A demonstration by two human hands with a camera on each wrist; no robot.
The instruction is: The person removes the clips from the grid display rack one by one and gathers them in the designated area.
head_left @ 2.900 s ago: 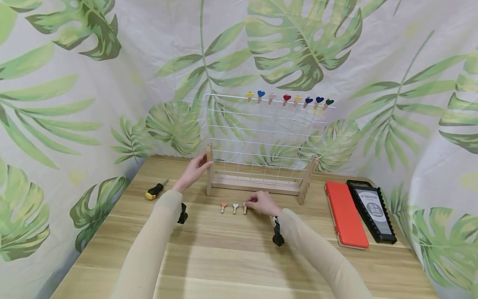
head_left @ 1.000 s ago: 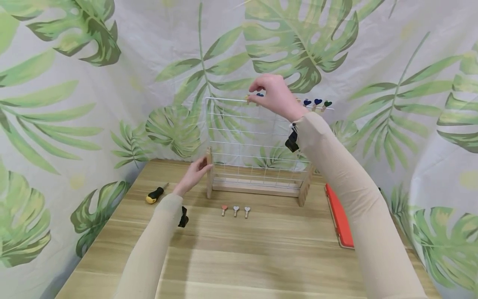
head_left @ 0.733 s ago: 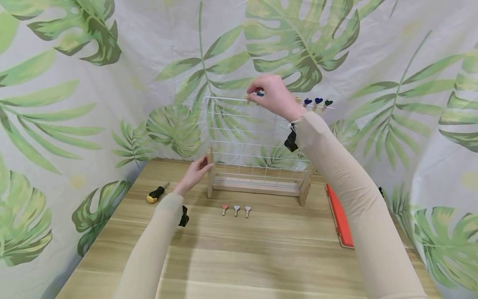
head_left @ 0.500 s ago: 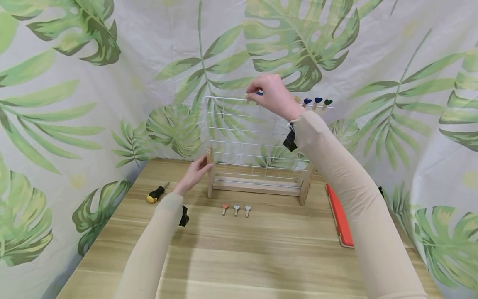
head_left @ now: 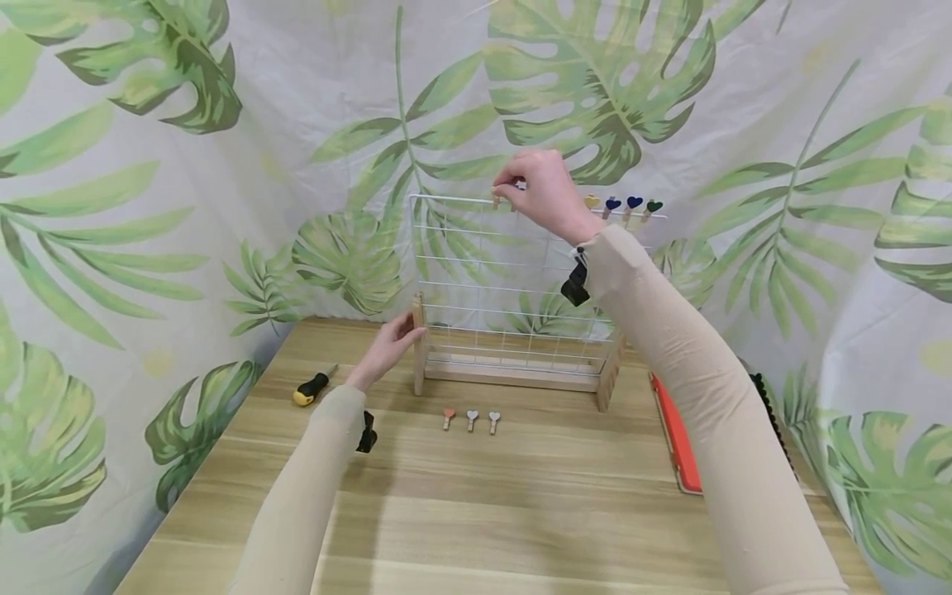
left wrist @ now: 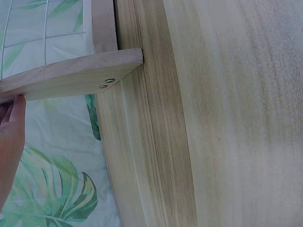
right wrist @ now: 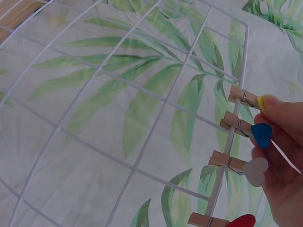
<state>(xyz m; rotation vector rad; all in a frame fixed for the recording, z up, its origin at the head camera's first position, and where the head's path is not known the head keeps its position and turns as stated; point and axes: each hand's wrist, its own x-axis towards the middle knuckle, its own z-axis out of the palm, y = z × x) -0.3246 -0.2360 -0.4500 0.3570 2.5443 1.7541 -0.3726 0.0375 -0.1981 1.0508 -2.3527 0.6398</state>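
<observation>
A white wire grid rack (head_left: 476, 256) stands on wooden legs. At its left, my left hand (head_left: 387, 347) holds the wooden leg (head_left: 419, 343), thumb in front; the other fingers are partly hidden behind it. My right hand (head_left: 546, 194) is up at the top wire and pinches the yellow heart clothespin (right wrist: 244, 96), which sits across that wire. Beside it in the right wrist view, blue (right wrist: 261, 135), white (right wrist: 255, 171) and red (right wrist: 242, 221) heart clothespins are clipped on. Farther right are yellow (head_left: 592, 201), dark blue (head_left: 635, 202) and green (head_left: 654, 206) ones.
On the table (head_left: 476, 512) before the rack lie an orange heart clothespin (head_left: 449, 417) and two white ones (head_left: 472, 420). A screwdriver (head_left: 312, 387) lies at the left. A red case (head_left: 677, 438) at the right is partly covered by the right arm.
My right hand has risen from a white clothespin on the table to the yellow one on the top wire, staying nearly still there this last second. The left hand keeps its place.
</observation>
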